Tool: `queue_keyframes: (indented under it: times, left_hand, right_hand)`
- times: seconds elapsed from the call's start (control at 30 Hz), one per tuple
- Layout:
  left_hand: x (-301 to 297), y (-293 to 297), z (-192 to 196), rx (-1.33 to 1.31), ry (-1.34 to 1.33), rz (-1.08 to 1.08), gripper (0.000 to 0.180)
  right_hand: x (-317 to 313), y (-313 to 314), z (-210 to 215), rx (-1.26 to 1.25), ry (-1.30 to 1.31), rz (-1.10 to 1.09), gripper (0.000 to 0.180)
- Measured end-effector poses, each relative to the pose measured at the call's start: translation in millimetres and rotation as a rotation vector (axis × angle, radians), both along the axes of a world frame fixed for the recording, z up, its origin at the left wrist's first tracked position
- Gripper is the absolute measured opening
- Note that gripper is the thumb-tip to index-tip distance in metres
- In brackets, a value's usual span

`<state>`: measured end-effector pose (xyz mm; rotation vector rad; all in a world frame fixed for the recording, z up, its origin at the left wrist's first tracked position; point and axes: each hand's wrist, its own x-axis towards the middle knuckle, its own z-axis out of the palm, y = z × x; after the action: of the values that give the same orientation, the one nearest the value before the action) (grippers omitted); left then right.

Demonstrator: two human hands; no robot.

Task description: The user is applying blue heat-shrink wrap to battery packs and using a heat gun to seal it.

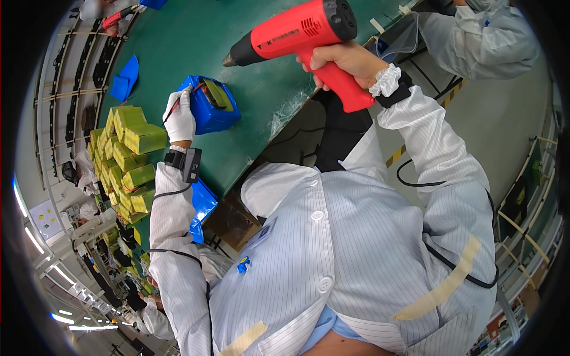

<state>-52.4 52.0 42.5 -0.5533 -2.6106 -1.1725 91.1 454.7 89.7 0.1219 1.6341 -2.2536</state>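
Note:
A red heat gun (291,32) with a black nozzle is gripped by its handle in my bare right hand (347,62). Its nozzle points left and down, above and to the right of a battery pack (215,113) wrapped in blue film. The pack's uncovered end shows a yellow-green face. My left hand (180,118), in a white glove, is closed at the pack's left side. A thin dark and red wire (172,110) runs through its fingers.
Yellow-green wrapped battery packs (127,160) are stacked left on the green table (261,95). Blue film pieces (124,78) lie beyond, and a blue wrapped item (203,202) sits at the near edge. A co-worker's sleeve (481,41) is at upper right; another red heat gun (119,18) is far left.

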Motion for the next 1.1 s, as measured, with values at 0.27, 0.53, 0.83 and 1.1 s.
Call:
queue_keyframes:
  times: [0.27, 0.53, 0.83, 1.1]
  left_hand:
    - [-5.9, -5.0, -1.2, 0.014, -0.071, -0.022, 0.019]
    - [-21.8, 4.9, 42.3, 0.119, -0.428, -0.089, 0.023]
    - [-25.7, 24.6, 99.5, -1.322, 0.185, -0.781, 0.065]
    - [-63.7, 27.7, 94.2, -1.158, -0.153, -0.85, 0.062]
  right_hand:
    - [12.9, -1.5, 12.8, -0.013, 0.081, 0.0, 0.036]
    - [71.7, 6.4, 1.1, 0.075, 0.17, -0.191, 0.019]
    - [139.0, 43.7, -28.6, 0.855, 0.664, -0.053, 0.042]
    - [139.9, 35.4, -32.5, 0.737, 0.683, -0.03, 0.042]
